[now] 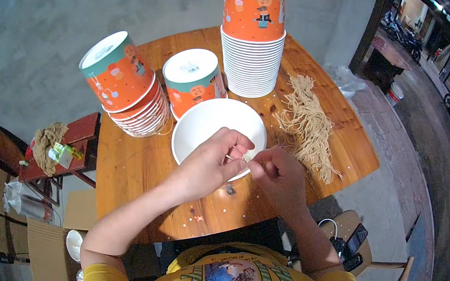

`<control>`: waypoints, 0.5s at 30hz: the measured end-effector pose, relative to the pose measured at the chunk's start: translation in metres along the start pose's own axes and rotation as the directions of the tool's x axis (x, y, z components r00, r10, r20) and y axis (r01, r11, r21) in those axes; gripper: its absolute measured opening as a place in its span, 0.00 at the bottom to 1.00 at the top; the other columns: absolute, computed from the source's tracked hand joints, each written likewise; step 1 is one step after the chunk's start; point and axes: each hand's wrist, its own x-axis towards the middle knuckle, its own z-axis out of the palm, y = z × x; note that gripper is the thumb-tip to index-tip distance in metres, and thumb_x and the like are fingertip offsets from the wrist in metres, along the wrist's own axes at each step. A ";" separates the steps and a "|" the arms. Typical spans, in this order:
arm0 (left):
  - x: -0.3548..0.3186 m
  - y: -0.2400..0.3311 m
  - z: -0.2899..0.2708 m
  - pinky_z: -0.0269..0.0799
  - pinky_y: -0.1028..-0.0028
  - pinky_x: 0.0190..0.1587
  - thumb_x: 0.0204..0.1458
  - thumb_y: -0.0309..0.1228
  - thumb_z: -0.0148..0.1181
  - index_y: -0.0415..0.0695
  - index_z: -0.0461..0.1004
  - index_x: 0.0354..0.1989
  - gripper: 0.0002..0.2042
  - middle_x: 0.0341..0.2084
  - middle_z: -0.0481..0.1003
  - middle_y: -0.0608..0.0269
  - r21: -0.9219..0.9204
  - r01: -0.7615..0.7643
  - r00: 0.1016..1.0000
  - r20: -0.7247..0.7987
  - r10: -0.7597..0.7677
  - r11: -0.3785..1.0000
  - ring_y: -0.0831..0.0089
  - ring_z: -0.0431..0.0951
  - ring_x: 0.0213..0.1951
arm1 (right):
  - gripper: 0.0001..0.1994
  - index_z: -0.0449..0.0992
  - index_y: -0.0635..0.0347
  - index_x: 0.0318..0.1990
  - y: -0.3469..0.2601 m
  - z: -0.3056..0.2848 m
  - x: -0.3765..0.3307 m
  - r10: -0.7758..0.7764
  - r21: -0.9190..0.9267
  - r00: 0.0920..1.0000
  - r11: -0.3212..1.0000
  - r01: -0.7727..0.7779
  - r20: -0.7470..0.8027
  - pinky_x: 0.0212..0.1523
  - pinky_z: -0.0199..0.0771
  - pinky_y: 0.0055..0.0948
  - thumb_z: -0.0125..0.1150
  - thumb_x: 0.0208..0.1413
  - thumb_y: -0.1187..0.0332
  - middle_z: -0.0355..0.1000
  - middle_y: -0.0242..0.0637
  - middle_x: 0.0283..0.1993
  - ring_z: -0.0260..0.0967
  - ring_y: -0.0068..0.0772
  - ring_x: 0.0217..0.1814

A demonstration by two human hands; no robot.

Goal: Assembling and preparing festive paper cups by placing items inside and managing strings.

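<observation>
A white paper bucket (194,124) stands mouth up on the wooden table in front of me. Over its near right rim, my left hand (214,165) is closed, thumb and fingers pinched together. Close beside it my right hand (280,176) pinches too, its fingertips almost meeting those of the left. Whatever sits between the fingertips is too small to make out. To the right of the bucket lies a loose bundle of beige string (313,131), some strands reaching toward my right hand.
Behind the bucket stand an upturned orange bucket (194,81), a left stack (124,80) wound with string, and a tall right stack (254,38). The wooden table (132,176) has small white specks. A red bench (82,129) holds a beige bundle; a phone (357,238) lies lower right.
</observation>
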 end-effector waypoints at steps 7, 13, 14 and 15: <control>-0.003 0.011 0.000 0.67 0.75 0.39 0.51 0.24 0.58 0.39 0.69 0.35 0.05 0.33 0.64 0.61 0.209 0.008 1.000 -0.017 -0.005 0.978 0.72 0.69 0.36 | 0.05 0.72 0.57 0.30 0.001 0.008 0.000 -0.041 0.021 0.994 0.999 0.043 -0.100 0.23 0.60 0.26 0.62 0.48 0.69 0.60 0.29 0.21 0.58 0.25 0.21; -0.005 0.010 0.001 0.67 0.74 0.39 0.49 0.22 0.58 0.39 0.70 0.31 0.04 0.32 0.65 0.60 0.294 -0.039 0.997 -0.051 0.057 0.955 0.69 0.69 0.35 | 0.05 0.73 0.57 0.32 0.001 0.007 -0.001 -0.029 0.049 0.995 0.998 0.034 -0.099 0.24 0.61 0.26 0.62 0.49 0.69 0.62 0.30 0.23 0.59 0.25 0.22; -0.005 0.012 0.002 0.68 0.71 0.39 0.49 0.23 0.57 0.37 0.70 0.31 0.03 0.32 0.64 0.57 0.311 -0.059 0.995 -0.061 0.082 0.948 0.67 0.70 0.34 | 0.09 0.73 0.56 0.35 0.000 0.006 -0.001 0.033 0.064 0.998 0.998 -0.029 -0.058 0.29 0.70 0.32 0.62 0.51 0.64 0.70 0.36 0.29 0.69 0.34 0.26; -0.004 0.012 0.002 0.68 0.71 0.39 0.49 0.23 0.57 0.37 0.70 0.31 0.03 0.32 0.64 0.57 0.310 -0.060 0.995 -0.060 0.082 0.949 0.67 0.70 0.34 | 0.09 0.73 0.56 0.35 -0.001 0.005 0.000 0.034 0.063 0.998 0.998 -0.030 -0.059 0.29 0.70 0.32 0.62 0.51 0.64 0.70 0.36 0.29 0.69 0.34 0.26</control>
